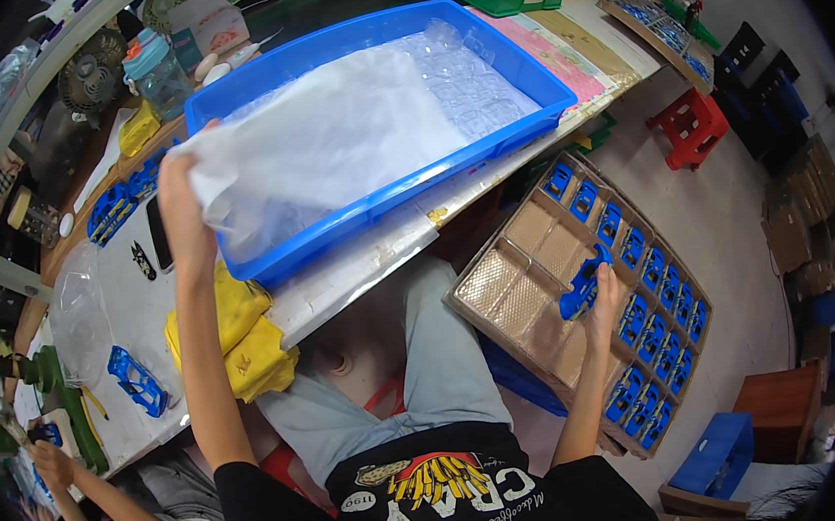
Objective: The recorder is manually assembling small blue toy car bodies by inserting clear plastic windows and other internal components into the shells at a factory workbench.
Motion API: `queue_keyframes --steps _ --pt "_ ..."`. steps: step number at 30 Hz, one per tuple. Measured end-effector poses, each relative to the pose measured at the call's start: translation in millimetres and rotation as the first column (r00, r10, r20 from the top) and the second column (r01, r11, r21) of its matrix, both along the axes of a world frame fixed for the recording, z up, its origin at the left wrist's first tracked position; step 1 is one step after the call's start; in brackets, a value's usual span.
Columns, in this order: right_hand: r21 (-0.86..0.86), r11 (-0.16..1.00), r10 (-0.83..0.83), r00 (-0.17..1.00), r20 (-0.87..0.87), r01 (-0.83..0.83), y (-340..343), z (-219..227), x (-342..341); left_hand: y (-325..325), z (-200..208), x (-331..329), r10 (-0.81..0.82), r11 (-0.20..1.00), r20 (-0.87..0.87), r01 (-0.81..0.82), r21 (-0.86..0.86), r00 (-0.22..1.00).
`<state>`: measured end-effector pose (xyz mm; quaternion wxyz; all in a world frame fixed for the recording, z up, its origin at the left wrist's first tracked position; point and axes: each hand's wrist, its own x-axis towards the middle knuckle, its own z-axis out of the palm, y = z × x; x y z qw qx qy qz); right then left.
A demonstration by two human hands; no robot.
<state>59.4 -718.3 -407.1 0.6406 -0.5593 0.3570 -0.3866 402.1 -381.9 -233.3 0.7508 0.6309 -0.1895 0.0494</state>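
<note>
My left hand [185, 204] is closed on the near left corner of a thin white sheet [343, 117], lifting it a little. The sheet lies over clear plastic parts [470, 80] in a large blue tray [410, 183] on the table. My right hand [603, 308] grips a blue toy car body [584, 285] above a partitioned carton [501, 288] at my right. Several more blue car bodies [651, 268] stand in rows along that carton's far and right compartments; its left compartments show bare cardboard.
On the left, a car body [138, 380] lies on the table by yellow cloths [234, 333], small black nippers [143, 260] and a phone [160, 235]. A co-worker's hand [52, 464] works at lower left. A red stool [689, 129] stands on the floor.
</note>
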Motion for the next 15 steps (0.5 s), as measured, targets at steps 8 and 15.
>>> queue_keyframes --steps 8,15 --pt "0.010 0.785 0.532 0.682 0.502 -0.620 92 76 42 18 2 -139 -0.556 0.822 -0.222 0.490 -0.290 0.801" --pt "0.084 0.226 0.747 0.228 0.624 -0.971 153 65 57 -3 -16 -210 -0.882 0.418 -0.328 0.884 -0.211 0.339"
